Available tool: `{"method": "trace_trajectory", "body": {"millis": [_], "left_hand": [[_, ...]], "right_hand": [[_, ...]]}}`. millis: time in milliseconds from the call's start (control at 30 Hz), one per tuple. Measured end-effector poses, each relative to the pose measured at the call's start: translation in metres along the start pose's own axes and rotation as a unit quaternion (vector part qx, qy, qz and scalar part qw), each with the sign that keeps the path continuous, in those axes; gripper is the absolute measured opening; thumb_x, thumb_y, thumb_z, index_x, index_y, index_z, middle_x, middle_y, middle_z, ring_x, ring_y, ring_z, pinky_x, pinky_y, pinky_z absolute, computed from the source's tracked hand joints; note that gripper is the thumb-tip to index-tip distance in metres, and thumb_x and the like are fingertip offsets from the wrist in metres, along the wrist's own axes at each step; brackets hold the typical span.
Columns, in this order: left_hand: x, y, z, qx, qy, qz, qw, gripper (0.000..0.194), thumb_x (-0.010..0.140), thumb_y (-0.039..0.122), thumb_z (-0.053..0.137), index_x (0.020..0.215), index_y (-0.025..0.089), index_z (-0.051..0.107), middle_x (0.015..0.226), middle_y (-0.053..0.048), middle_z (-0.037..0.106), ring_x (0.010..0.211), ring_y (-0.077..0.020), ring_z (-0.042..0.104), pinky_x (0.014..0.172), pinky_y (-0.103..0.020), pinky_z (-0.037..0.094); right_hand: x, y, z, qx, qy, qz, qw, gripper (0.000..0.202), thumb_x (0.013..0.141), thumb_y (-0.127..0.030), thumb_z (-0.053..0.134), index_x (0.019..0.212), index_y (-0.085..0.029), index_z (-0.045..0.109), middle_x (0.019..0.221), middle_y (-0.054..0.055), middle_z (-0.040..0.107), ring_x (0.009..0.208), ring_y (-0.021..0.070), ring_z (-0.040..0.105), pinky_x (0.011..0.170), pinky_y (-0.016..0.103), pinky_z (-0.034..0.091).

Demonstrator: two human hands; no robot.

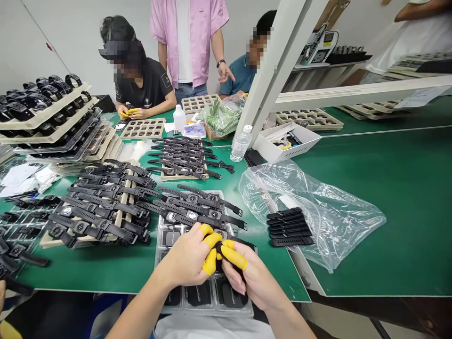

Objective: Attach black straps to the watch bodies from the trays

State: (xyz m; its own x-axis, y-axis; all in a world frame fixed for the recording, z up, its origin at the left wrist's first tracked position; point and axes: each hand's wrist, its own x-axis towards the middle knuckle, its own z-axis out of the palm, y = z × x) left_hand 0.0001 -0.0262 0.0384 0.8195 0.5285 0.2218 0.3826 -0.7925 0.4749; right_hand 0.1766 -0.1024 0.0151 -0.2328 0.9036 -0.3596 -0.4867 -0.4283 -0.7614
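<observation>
My left hand (192,254) and my right hand (243,268) meet over a clear plastic tray (164,308), yellow finger cots on several fingertips. Both are closed on one small black piece (219,248) that looks like part of a watch strap; the fingers cover most of it. Under and in front of the hands, the tray's compartments hold flat black squares (197,293). Black smartwatches with long straps (192,207) lie across its far half, backs up. To the right of my hands, a stack of black straps (290,227) rests on a clear plastic bag (339,216).
Watches are piled on trays (102,202) at the left, with tall tray stacks (42,117) behind. A clear bottle (242,143) and a white box (286,142) stand by a slanted white post (270,70). Co-workers (143,84) are across the green table (388,174).
</observation>
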Motion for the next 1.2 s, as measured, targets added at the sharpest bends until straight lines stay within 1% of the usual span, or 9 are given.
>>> {"method": "trace_trajectory", "body": {"millis": [333,533,700,767,867,967,1067,1133,1200], "left_hand": [[0.0,0.0,-0.002,-0.028,0.001,0.016,0.999,0.038,0.096,0.017,0.043,0.128,0.012,0.061,0.113,-0.015,0.066,0.101,-0.027,0.059,0.088,-0.041,0.058],[-0.001,0.001,0.003,0.028,-0.034,-0.014,0.999,0.027,0.094,0.019,0.045,0.11,0.015,0.066,0.105,-0.016,0.066,0.095,-0.0306,0.058,0.078,-0.044,0.058],[-0.004,-0.004,0.003,-0.091,0.022,0.025,0.995,0.037,0.103,0.02,0.038,0.134,0.015,0.058,0.116,-0.015,0.068,0.103,-0.0268,0.062,0.09,-0.042,0.057],[-0.004,-0.006,0.004,-0.138,0.049,0.022,0.989,0.04,0.105,0.023,0.043,0.144,0.017,0.05,0.122,-0.015,0.068,0.109,-0.0256,0.064,0.095,-0.04,0.056],[-0.004,-0.008,0.005,-0.199,0.109,-0.018,0.974,0.034,0.103,0.027,0.058,0.136,0.021,0.055,0.114,-0.01,0.071,0.1,-0.0214,0.067,0.088,-0.034,0.056],[-0.003,-0.009,0.006,-0.244,0.181,-0.023,0.952,0.011,0.1,0.03,0.068,0.106,0.021,0.068,0.096,-0.006,0.071,0.089,-0.018,0.065,0.081,-0.03,0.054],[-0.001,-0.009,0.005,-0.327,0.241,-0.034,0.913,0.014,0.098,0.033,0.072,0.096,0.019,0.07,0.099,-0.008,0.073,0.092,-0.0188,0.069,0.082,-0.031,0.058],[0.0,-0.01,0.003,-0.411,0.305,-0.09,0.855,0.018,0.097,0.037,0.073,0.1,0.019,0.069,0.1,-0.008,0.075,0.091,-0.0206,0.074,0.076,-0.03,0.061],[0.001,-0.012,0.002,-0.481,0.376,-0.165,0.775,0.027,0.095,0.043,0.075,0.102,0.02,0.064,0.097,-0.007,0.077,0.082,-0.0212,0.077,0.065,-0.03,0.063]], "right_hand": [[0.002,0.002,-0.001,0.012,0.002,-0.012,1.0,0.05,0.088,-0.067,0.075,0.084,-0.02,0.057,0.041,-0.011,0.041,0.034,0.004,0.021,0.035,0.017,0.024],[0.002,0.003,-0.001,-0.026,0.006,0.005,1.0,0.053,0.089,-0.071,0.072,0.082,-0.02,0.055,0.042,-0.011,0.043,0.034,0.0042,0.023,0.035,0.017,0.025],[0.0,0.009,-0.004,-0.044,0.004,-0.024,0.999,0.052,0.091,-0.07,0.069,0.089,-0.02,0.055,0.043,-0.01,0.046,0.033,0.0053,0.028,0.037,0.018,0.027],[0.0,0.009,-0.004,-0.04,0.008,-0.043,0.998,0.052,0.093,-0.07,0.067,0.091,-0.02,0.056,0.046,-0.009,0.05,0.035,0.006,0.032,0.038,0.018,0.028],[0.001,0.006,-0.003,-0.044,0.004,-0.085,0.995,0.051,0.094,-0.069,0.067,0.094,-0.02,0.055,0.055,-0.006,0.056,0.042,0.0076,0.044,0.045,0.02,0.036],[0.004,0.005,0.002,-0.056,-0.017,-0.101,0.993,0.054,0.092,-0.072,0.067,0.09,-0.02,0.054,0.055,-0.009,0.048,0.044,0.007,0.043,0.048,0.02,0.037],[0.005,0.007,0.004,-0.046,-0.039,-0.048,0.997,0.056,0.091,-0.075,0.065,0.087,-0.021,0.054,0.054,-0.012,0.038,0.039,0.0052,0.029,0.039,0.019,0.031],[0.004,0.005,0.002,-0.058,-0.062,-0.003,0.996,0.056,0.09,-0.075,0.066,0.086,-0.021,0.054,0.054,-0.012,0.038,0.038,0.0047,0.025,0.037,0.018,0.029],[0.003,0.0,-0.003,-0.094,-0.079,0.027,0.992,0.055,0.09,-0.074,0.066,0.085,-0.02,0.055,0.054,-0.011,0.04,0.037,0.0045,0.027,0.036,0.018,0.029]]}}
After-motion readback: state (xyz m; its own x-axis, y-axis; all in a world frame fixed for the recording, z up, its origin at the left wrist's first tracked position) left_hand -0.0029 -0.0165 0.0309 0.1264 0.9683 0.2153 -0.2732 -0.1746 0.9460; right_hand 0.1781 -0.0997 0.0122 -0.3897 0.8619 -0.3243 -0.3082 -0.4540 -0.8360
